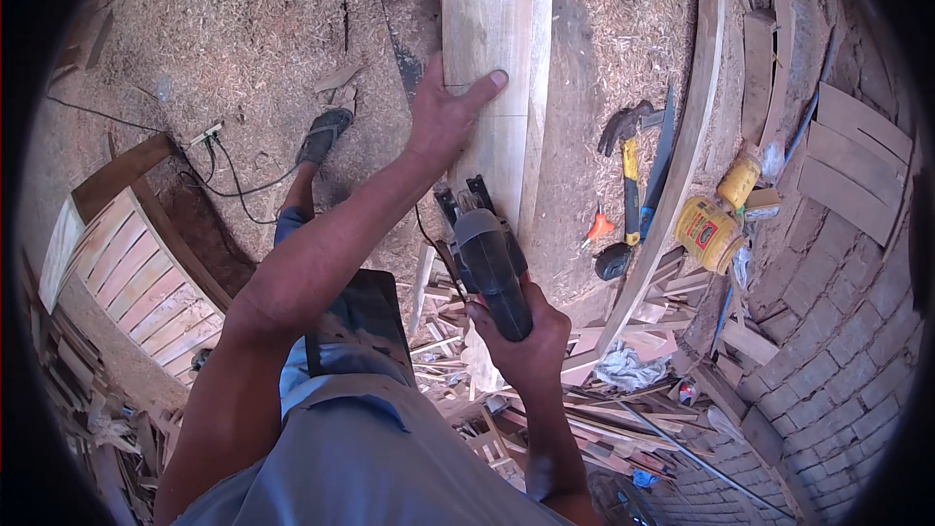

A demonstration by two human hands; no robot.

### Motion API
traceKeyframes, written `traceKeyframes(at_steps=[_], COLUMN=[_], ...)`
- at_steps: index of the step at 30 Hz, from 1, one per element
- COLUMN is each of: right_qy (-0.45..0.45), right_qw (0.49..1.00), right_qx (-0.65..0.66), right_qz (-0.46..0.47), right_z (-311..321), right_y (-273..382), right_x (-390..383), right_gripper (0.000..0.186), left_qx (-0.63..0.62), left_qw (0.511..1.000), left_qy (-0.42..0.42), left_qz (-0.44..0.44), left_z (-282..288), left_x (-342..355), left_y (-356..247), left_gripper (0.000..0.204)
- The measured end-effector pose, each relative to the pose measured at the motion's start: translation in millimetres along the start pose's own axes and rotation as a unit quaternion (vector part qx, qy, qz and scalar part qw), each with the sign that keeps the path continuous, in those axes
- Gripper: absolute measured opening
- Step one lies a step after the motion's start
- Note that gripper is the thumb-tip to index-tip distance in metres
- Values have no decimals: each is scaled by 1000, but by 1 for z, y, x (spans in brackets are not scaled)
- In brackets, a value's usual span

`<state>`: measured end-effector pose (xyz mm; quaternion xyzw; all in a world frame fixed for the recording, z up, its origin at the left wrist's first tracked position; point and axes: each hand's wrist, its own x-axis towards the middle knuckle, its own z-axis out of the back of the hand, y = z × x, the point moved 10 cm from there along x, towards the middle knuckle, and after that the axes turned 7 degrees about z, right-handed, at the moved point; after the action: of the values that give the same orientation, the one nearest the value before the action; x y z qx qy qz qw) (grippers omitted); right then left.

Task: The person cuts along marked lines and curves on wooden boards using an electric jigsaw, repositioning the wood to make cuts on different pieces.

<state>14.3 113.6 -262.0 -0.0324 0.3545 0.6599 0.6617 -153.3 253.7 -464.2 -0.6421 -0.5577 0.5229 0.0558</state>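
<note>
A pale wooden board (492,15) runs away from me across the workbench, with thin pencil lines drawn across it. My left hand (446,115) grips the board's left edge, its thumb laid on the top face and its other fingers hidden over the side. In my right hand (534,343) is a dark jigsaw (492,258), held by its body from behind. The jigsaw's forked base plate points forward at the near end of the board, close to my left wrist. Its blade cannot be made out.
On the bench to the right lie a yellow-handled hammer (631,175), a handsaw (660,161), a tape measure (614,261) and an orange-handled tool (599,226). Beyond a long timber (682,161) stand yellow containers (709,232). A slatted wooden piece (146,282) stands left; scraps and cables litter the floor.
</note>
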Motion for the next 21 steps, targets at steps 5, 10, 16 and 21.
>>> traceKeyframes(at_steps=[5, 10, 16, 21], right_qy=[13, 19, 13, 3], right_qw=[1000, 1000, 1000, 1000], right_qx=[-15, -18, -13, -6], right_qz=[-1, -3, -4, -13], right_z=[0, 0, -2, -2], right_y=[0, 3, 2, 8], right_x=[2, 4, 4, 5], right_gripper=[56, 57, 54, 45], left_qx=[11, -9, -20, -8], left_qw=[1000, 1000, 999, 1000], left_qy=[0, 3, 24, 28], left_qz=[-1, 10, 9, 12], left_z=[0, 0, -4, -1], left_x=[-1, -1, 2, 5], left_y=[-3, -2, 1, 4], left_gripper=[71, 71, 78, 75])
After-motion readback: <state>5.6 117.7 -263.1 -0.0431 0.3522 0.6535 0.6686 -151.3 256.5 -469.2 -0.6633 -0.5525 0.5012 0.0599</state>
